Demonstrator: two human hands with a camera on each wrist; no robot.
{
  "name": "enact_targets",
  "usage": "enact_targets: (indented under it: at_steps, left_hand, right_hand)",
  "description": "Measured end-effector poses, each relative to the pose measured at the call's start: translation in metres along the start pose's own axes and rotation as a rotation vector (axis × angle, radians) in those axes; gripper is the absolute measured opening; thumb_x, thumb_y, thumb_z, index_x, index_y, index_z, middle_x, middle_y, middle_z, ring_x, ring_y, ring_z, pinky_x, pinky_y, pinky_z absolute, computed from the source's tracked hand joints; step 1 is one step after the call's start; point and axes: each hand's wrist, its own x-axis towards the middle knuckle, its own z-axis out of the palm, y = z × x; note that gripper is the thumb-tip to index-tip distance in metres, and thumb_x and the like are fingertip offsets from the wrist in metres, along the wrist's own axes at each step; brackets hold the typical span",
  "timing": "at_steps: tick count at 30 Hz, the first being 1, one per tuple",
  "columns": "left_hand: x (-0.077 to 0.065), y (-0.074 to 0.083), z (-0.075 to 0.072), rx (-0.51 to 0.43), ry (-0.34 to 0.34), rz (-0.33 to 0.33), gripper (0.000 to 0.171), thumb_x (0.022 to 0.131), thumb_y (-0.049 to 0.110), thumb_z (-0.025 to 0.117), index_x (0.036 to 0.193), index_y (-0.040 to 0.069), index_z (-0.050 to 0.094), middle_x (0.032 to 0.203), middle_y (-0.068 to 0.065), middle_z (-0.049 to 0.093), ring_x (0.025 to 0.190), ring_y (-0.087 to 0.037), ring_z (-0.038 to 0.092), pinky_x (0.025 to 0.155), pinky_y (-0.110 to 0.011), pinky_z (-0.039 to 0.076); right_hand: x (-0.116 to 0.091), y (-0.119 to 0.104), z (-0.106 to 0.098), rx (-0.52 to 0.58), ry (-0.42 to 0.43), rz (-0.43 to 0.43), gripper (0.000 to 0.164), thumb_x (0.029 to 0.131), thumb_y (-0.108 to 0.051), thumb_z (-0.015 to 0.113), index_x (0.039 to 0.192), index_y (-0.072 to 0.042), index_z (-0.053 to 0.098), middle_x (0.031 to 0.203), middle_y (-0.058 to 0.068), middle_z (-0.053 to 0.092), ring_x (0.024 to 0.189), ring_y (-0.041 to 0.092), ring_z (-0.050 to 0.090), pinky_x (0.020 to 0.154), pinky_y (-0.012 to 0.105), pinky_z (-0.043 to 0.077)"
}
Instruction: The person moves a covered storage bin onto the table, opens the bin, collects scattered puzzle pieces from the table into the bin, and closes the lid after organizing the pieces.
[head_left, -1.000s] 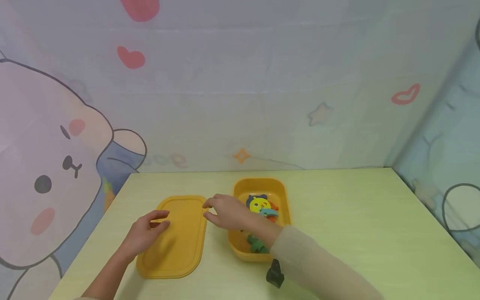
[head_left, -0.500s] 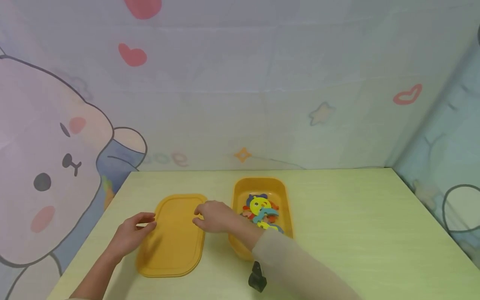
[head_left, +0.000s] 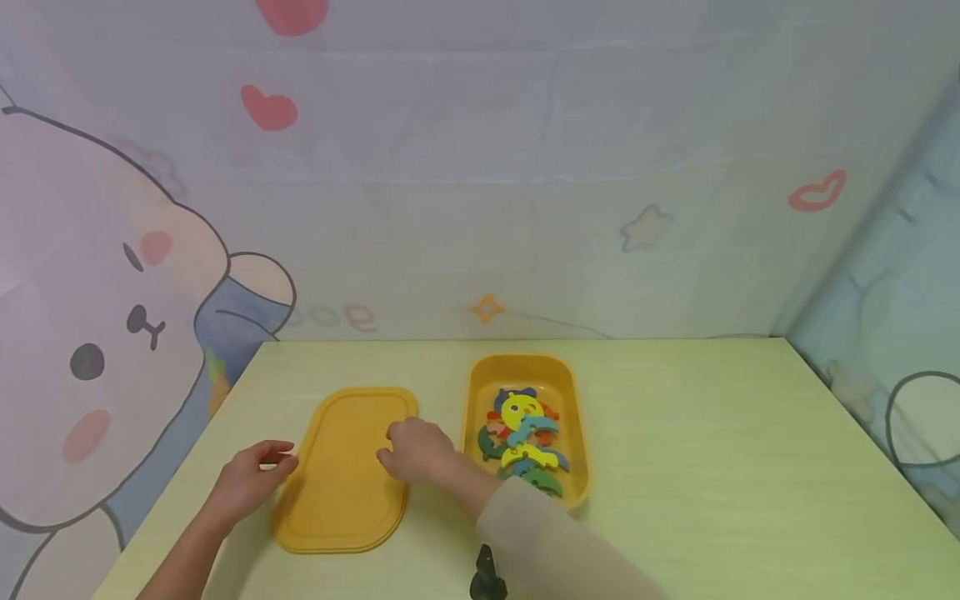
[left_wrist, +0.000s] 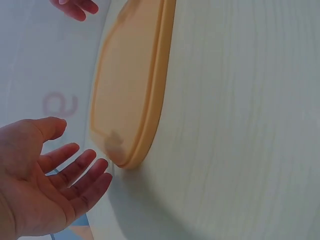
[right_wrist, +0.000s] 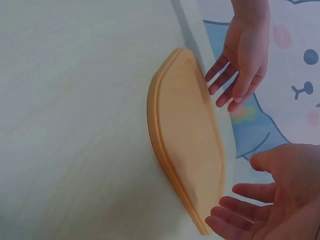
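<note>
A yellow-orange lid [head_left: 345, 475] with rounded corners lies flat on the table, left of the middle. My left hand [head_left: 251, 482] hovers by the lid's left edge, fingers loosely bent and holding nothing; the left wrist view shows the same hand [left_wrist: 47, 180] apart from the lid [left_wrist: 127, 85]. Over the lid's right side is my right hand [head_left: 420, 452], also holding nothing. In the right wrist view the fingers of that right hand [right_wrist: 280, 200] are spread near one end of the lid [right_wrist: 187, 135]; whether they touch it I cannot tell.
Right of the lid stands a yellow-orange box [head_left: 579, 417] with several colourful flat animal pieces [head_left: 528, 433] inside. My right sleeve [head_left: 547, 533] passes just in front of the box. A wall cloth with cartoon prints [head_left: 487, 308] rises behind the table [head_left: 712, 450].
Both hands have moved left and nearer to me, the right one from beside the box to over the lid. More pieces in the box are uncovered. The lid and box stay put.
</note>
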Motion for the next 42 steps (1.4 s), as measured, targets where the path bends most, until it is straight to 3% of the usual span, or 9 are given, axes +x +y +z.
enact_targets:
  at_steps: [3,6,16,22,28,33,38,42]
  left_hand:
    - [0.0,-0.003,0.001,0.024,-0.003,-0.016,0.042,0.09,0.024,0.056,0.12,-0.007,0.053,0.104,-0.022,0.064,0.095,-0.035,0.06,0.066,-0.029,0.049]
    - [0.0,-0.002,0.001,0.045,-0.011,-0.037,0.042,0.09,0.023,0.056,0.118,-0.008,0.053,0.104,-0.023,0.063,0.091,-0.032,0.061,0.066,-0.03,0.048]
    - [0.006,-0.003,0.005,0.118,-0.027,-0.078,0.04,0.089,0.023,0.054,0.111,-0.01,0.058,0.1,-0.023,0.064,0.088,-0.031,0.06,0.07,-0.037,0.049]
    - [0.006,0.001,0.007,0.138,0.003,-0.05,0.038,0.087,0.022,0.054,0.107,-0.011,0.06,0.098,-0.023,0.065,0.086,-0.032,0.061,0.07,-0.038,0.049]
    - [0.008,0.002,0.01,0.138,-0.002,-0.07,0.04,0.087,0.023,0.054,0.109,-0.01,0.06,0.101,-0.024,0.064,0.089,-0.034,0.06,0.072,-0.039,0.049]
    - [0.009,0.003,0.012,0.132,0.008,-0.07,0.04,0.087,0.022,0.054,0.11,-0.01,0.059,0.102,-0.025,0.064,0.09,-0.035,0.06,0.07,-0.037,0.049]
    - [0.009,0.003,0.012,0.13,0.025,-0.081,0.041,0.087,0.022,0.055,0.112,-0.009,0.058,0.101,-0.024,0.064,0.088,-0.033,0.061,0.067,-0.034,0.048]
    - [0.009,0.004,0.013,0.123,0.035,-0.093,0.041,0.086,0.021,0.056,0.113,-0.01,0.058,0.1,-0.024,0.064,0.087,-0.033,0.061,0.066,-0.033,0.048]
  right_hand:
    - [-0.001,-0.002,0.005,0.035,0.009,0.064,0.027,0.092,-0.029,0.054,0.095,-0.004,0.064,0.087,0.005,0.065,0.071,0.016,0.058,0.056,0.023,0.046]
    - [-0.002,-0.003,0.009,0.063,0.009,0.128,0.027,0.091,-0.029,0.054,0.084,-0.004,0.06,0.071,0.005,0.054,0.056,0.015,0.046,0.046,0.024,0.036]
    - [-0.008,-0.004,0.022,0.141,0.044,0.19,0.029,0.089,-0.029,0.057,0.076,-0.003,0.055,0.066,0.005,0.047,0.054,0.017,0.042,0.045,0.025,0.034]
    - [-0.009,-0.007,0.032,0.149,0.07,0.243,0.03,0.088,-0.031,0.058,0.083,-0.001,0.057,0.072,0.007,0.05,0.06,0.019,0.046,0.048,0.027,0.037]
    - [-0.01,-0.01,0.035,0.153,0.091,0.281,0.031,0.088,-0.032,0.058,0.085,-0.001,0.058,0.077,0.01,0.053,0.066,0.022,0.051,0.051,0.029,0.042]
    - [-0.009,-0.009,0.039,0.163,0.092,0.263,0.033,0.088,-0.033,0.058,0.087,0.0,0.058,0.079,0.01,0.054,0.067,0.022,0.051,0.053,0.029,0.042]
    - [-0.008,-0.006,0.039,0.253,0.101,0.226,0.032,0.088,-0.03,0.057,0.087,0.002,0.058,0.078,0.011,0.053,0.067,0.022,0.048,0.056,0.028,0.04]
    - [-0.007,-0.005,0.041,0.334,0.116,0.234,0.037,0.087,-0.028,0.058,0.099,0.007,0.059,0.083,0.015,0.057,0.067,0.022,0.049,0.055,0.028,0.042]
